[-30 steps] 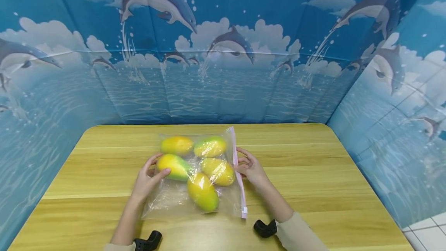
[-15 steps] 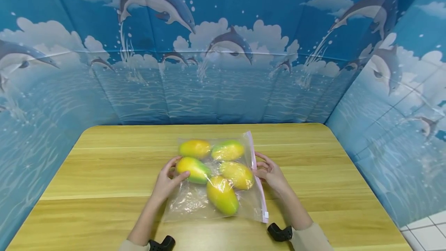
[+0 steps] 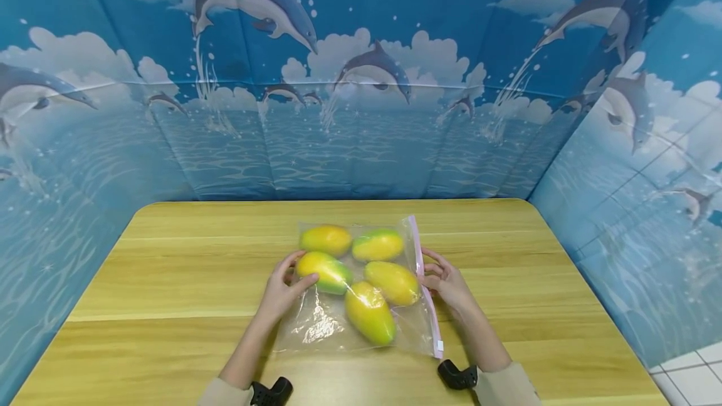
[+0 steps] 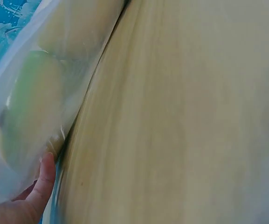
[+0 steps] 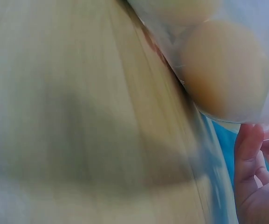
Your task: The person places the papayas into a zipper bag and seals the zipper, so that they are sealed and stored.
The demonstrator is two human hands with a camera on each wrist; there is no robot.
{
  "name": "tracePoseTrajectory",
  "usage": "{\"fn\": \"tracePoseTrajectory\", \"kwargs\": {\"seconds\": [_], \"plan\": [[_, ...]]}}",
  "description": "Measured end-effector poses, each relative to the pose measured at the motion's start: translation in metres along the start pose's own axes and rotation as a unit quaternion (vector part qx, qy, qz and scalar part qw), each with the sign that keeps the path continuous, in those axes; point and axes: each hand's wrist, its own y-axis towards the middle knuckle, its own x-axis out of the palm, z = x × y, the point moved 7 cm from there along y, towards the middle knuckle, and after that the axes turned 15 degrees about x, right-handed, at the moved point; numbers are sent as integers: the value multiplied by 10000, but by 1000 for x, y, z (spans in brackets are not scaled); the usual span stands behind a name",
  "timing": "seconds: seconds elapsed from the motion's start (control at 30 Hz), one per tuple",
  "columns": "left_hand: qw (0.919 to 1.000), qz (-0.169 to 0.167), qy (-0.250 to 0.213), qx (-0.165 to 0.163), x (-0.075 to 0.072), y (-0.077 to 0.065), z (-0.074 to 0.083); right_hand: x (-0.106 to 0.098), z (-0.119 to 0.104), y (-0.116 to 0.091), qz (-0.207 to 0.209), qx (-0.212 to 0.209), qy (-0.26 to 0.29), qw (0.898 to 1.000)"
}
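A clear slider zip bag [image 3: 316,324] with several yellow-green mangoes inside lies flat on the wooden table. Its pink zip strip [image 3: 435,324] runs down the right side, with the white slider at the near end. At the bag's left edge my left hand [image 3: 284,287] grips a mango [image 3: 324,272] through the plastic, thumb on top. My right hand [image 3: 449,285] pinches the zip edge beside another mango [image 3: 393,282]. In the left wrist view the left thumb [image 4: 44,179] presses on the bag; the right thumb [image 5: 248,149] touches the bag's edge in the right wrist view.
The wooden table [image 3: 169,268] has rounded far corners. A blue dolphin-print curtain [image 3: 350,143] hangs behind it and along both sides. Black wrist mounts [image 3: 272,391] sit at both cuffs. White floor tiles [image 3: 690,378] show at the lower right.
Both hands have slid the bag of mangoes to the right across the table and slightly nearer, mostly in the first half second. Both hands keep the same hold.
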Motion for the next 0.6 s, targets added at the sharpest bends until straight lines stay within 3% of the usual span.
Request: {"fn": "tracePoseTrajectory", "kwargs": {"seconds": [0.13, 0.6], "plan": [[10000, 90, -29, -31, 2, -1, -7, 0, 0, 2, 43, 30, -37, 10000], [9999, 119, -20, -25, 4, -3, -7, -1, 1, 0, 115, 10, -152, 9998]]}}
